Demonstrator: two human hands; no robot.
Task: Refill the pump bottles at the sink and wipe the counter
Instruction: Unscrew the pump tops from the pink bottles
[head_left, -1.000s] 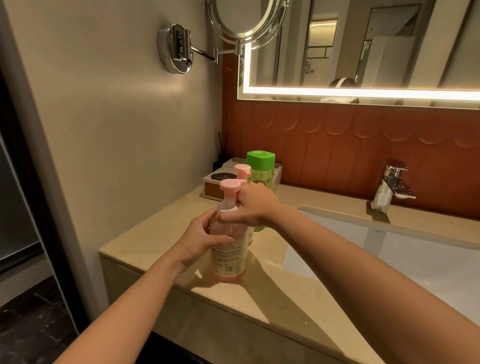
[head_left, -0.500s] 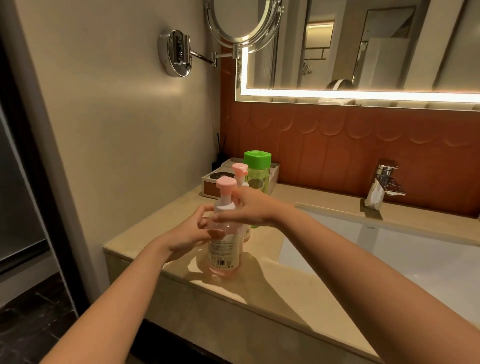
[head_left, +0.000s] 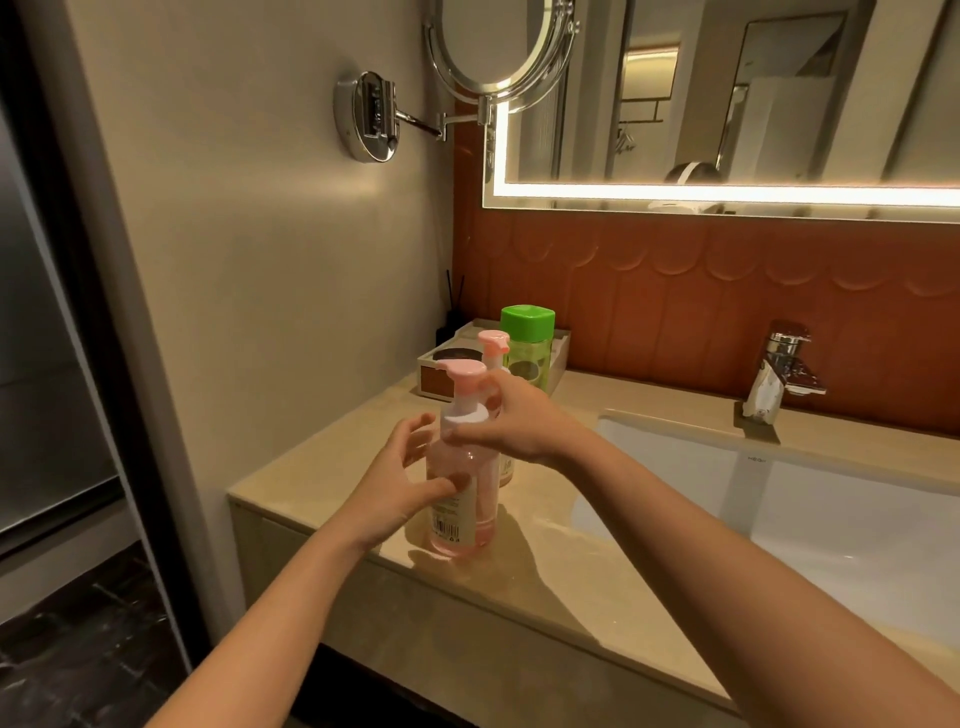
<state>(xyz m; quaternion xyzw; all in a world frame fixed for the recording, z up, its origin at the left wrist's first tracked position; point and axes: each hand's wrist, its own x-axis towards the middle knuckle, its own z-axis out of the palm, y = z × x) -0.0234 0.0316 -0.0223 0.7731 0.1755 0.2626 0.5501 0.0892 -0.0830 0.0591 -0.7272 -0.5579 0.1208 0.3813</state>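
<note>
While my right hand (head_left: 519, 423) clamps its fingers round the pump bottle (head_left: 467, 525), my left hand (head_left: 397, 486) touches it, fingers spread apart.

Beige stone counter (head_left: 545, 587), glossy; white sink basin (head_left: 831, 530) set into it, rim under the counter surface. Left of basin, near the front edge: pink pump bottle (head_left: 475, 514), upright, base on the counter, barcode label toward the camera; left of basin, further back: second pink pump bottle (head_left: 492, 343), upright, just behind the first; green-capped bottle (head_left: 527, 338) beside it, base hidden; far back-left of basin, in the corner: shallow tray (head_left: 434, 376); behind basin: chrome faucet (head_left: 784, 374) on the back ledge.
</note>
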